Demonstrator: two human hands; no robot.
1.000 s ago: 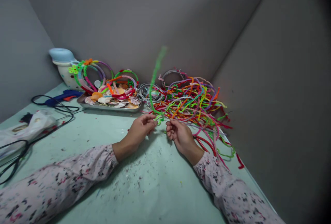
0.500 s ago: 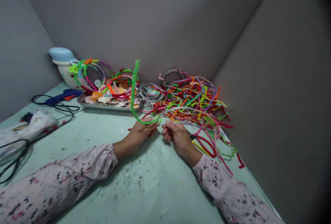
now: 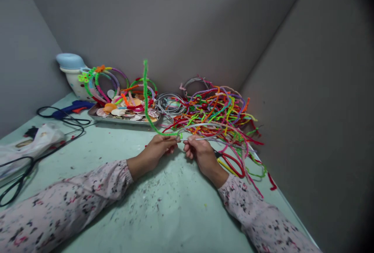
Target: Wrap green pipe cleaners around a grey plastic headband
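Between the fingertips of my left hand (image 3: 157,148) is one end of a green pipe cleaner (image 3: 145,93), whose free length rises nearly upright. My right hand (image 3: 201,153) is closed on a thin grey-white wire hoop (image 3: 212,125), which curves away to the right in front of the pile. A small turn of green shows around the hoop, in the short gap between both hands. Fingers of the left hand partly hide the point where hoop and pipe cleaner meet.
Behind my right hand lie a heap of coloured pipe cleaners (image 3: 228,107) and red-and-yellow scissors (image 3: 233,165). Coiled wire (image 3: 171,105) sits beside a metal tray (image 3: 122,121) of shells. Decorated hoops, a blue glue gun (image 3: 71,108), a black cable and a plastic bag (image 3: 43,140) are leftward.
The green pipe cleaner's free end has swung left and slightly up. Both hands have hardly moved and keep their grips.
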